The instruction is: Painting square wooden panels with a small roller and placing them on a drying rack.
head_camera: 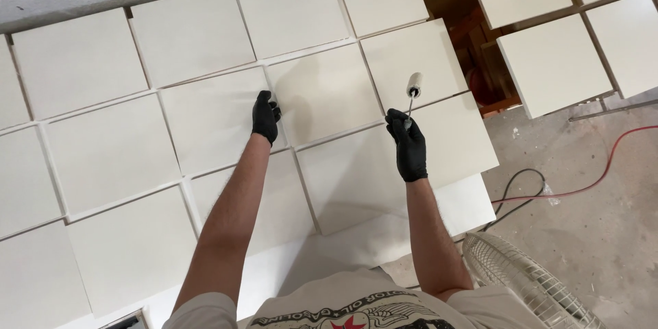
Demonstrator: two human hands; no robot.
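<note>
Right hand (410, 149), in a black glove, is clenched round the handle of a small paint roller (413, 86), whose white sleeve stands just above the fist and sits on a cream square panel (411, 58). Left hand (264, 117), gloved the same, grips nothing: it lies flat, fingers spread, pressed on the edge of the panel to the left of the roller, where two panels meet at a narrow gap. Many such panels lie side by side in rows around the roller, all pale and matt, with thin gaps between them. Below and to the right of the roller is bare concrete floor (589, 212), with a red hose (617, 161) and a black cable (521, 188) curling across it; nearer the person, lower right of the roller, stands a white wire-guard fan (528, 281). Above and right of the roller a gap between panels shows a wooden frame (473, 41) underneath. To roll well here, it seems wise to keep the sleeve flat on the surface, use light even pressure, work in straight overlapping passes, and stop short of the gaps so paint does not pile on the edges. Bracing with the left hand should hold the neighbouring panel steady, though the glove ought to stay off any wet patch.
</note>
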